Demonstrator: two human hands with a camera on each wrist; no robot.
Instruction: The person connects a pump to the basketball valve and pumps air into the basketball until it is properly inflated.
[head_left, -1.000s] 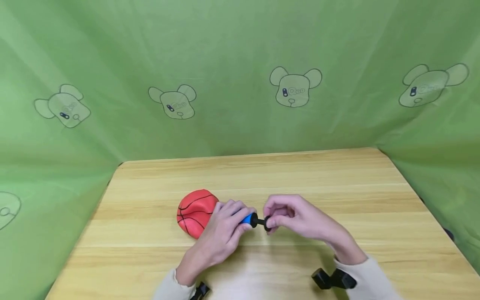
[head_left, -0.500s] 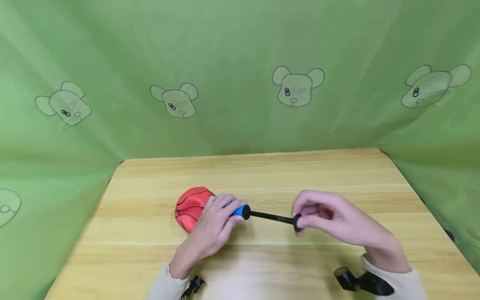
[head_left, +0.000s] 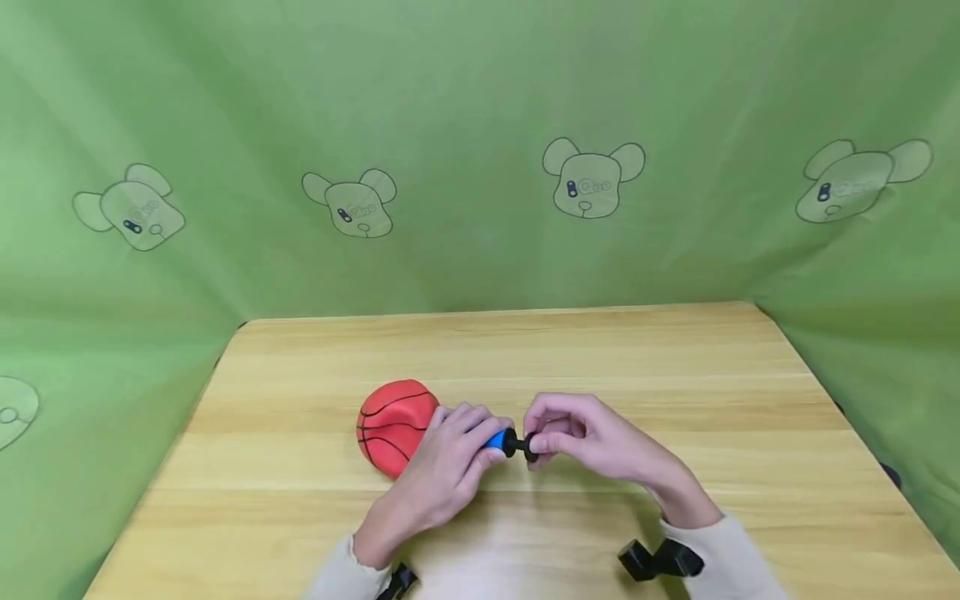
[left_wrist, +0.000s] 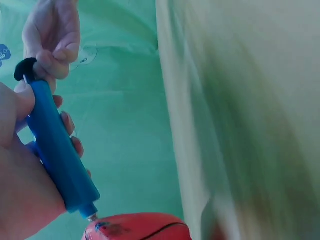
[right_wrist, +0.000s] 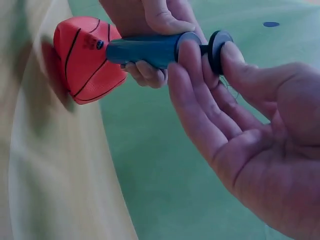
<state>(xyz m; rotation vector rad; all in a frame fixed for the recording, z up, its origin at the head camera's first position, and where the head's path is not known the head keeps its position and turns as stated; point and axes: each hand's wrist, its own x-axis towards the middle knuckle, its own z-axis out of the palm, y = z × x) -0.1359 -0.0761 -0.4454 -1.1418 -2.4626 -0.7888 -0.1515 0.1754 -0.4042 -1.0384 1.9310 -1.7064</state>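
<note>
A dented red ball with black basketball lines (head_left: 393, 425) lies on the table, left of centre. My left hand (head_left: 446, 467) grips the blue barrel of a hand pump (left_wrist: 60, 145), whose nozzle end meets the ball in the left wrist view. With thumb and fingers, my right hand (head_left: 600, 437) pinches the pump's round black handle (right_wrist: 218, 51). Only a short stretch of the black rod shows between handle and barrel. In the head view the left hand hides most of the barrel and part of the ball.
The wooden table (head_left: 637, 358) reaches back to a green curtain (head_left: 465, 125) printed with bear-like heads, which also hangs at both sides. Black wrist devices (head_left: 660, 560) sit at the sleeves, just above the tabletop.
The right hand drew the pump handle far out to the right, then pushed it back left close to the barrel. The left hand and ball shifted slightly left and back again.
</note>
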